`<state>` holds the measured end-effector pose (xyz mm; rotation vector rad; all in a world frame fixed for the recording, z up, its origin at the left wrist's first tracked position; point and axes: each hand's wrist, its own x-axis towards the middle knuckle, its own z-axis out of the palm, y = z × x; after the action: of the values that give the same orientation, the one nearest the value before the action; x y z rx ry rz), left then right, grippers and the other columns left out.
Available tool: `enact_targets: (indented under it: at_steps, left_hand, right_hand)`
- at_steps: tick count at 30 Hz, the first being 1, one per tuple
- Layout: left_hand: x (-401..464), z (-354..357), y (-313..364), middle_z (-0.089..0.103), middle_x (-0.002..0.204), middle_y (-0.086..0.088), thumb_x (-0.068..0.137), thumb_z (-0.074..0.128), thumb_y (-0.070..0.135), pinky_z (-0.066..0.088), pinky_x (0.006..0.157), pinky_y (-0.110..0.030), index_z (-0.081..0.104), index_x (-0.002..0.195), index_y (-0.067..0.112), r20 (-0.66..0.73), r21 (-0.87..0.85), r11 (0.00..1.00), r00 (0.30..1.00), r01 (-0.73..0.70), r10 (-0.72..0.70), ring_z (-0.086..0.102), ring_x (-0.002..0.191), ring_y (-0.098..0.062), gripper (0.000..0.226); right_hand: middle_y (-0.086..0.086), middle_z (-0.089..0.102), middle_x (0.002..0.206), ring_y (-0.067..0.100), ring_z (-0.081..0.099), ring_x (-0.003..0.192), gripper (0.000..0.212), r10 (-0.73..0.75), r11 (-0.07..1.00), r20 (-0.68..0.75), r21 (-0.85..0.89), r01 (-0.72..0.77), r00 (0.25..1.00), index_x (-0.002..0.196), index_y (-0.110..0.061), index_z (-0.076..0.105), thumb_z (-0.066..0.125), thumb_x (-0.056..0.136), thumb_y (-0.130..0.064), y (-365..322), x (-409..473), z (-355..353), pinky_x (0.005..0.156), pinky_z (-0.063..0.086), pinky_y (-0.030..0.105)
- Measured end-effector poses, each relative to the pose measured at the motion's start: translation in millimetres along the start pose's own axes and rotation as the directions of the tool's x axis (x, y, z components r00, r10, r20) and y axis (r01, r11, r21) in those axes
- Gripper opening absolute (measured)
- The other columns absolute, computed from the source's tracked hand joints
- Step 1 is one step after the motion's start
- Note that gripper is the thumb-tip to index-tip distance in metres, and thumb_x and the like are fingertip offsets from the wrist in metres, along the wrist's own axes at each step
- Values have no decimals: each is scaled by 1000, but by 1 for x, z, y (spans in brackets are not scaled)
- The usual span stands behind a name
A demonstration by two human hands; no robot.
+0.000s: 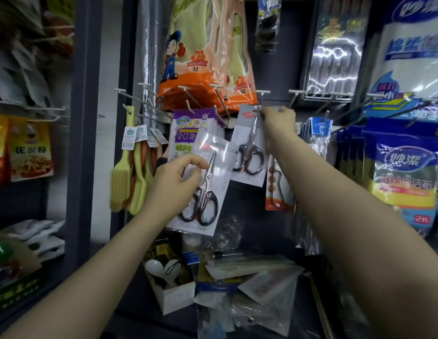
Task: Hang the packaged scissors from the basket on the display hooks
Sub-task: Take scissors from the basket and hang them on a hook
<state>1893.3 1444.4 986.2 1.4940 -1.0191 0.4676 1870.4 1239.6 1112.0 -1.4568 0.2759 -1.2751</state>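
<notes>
You are mid-hang with one pack and have the next one ready. Your right hand [277,123] pinches the top corner of a scissors pack [249,145], holding its hang-hole at the tip of a display hook [261,100]; whether the hole is already over the hook is hidden by your fingers. Your left hand [175,184] is closed on a second scissors pack [204,184], held tilted, lower and to the left, in front of the purple sachets [188,133]. No basket is clearly visible among the clutter near you. Next, slide the right pack back along the hook until it hangs freely, then let go. After that, bring the left pack up, square its hole to the hook tip, and thread it on.
</notes>
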Motion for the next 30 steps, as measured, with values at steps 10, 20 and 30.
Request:
enact_targets:
  at_steps: [10,20,30]
  left_hand:
    - [15,15,-3,60,72,-2,88,48,6,30,49,-30,50,98,29,26,-151,988,999,-16,20,30,46,-17,25]
    - [31,32,13,59,104,14,90,50,20,49,78,-14,26,135,29,21,-77,988,991,-133,135,61,82,4,52]
    - [21,5,-11,62,85,2,83,46,22,52,69,-42,62,87,14,82,393,882,965,-262,250,57,77,-21,18]
  right_hand:
    - [17,41,140,31,41,128,50,-131,900,-5,-419,117,991,134,-1,37,48,93,-28,20,-39,-3,105,35,41]
    - [7,66,83,19,66,69,9,-99,988,227,141,68,969,89,-14,51,59,88,-10,-2,-88,-23,58,58,28]
    - [16,66,97,24,61,82,8,-141,987,-41,-80,138,989,89,-11,57,57,83,-17,-9,-25,-3,76,53,38]
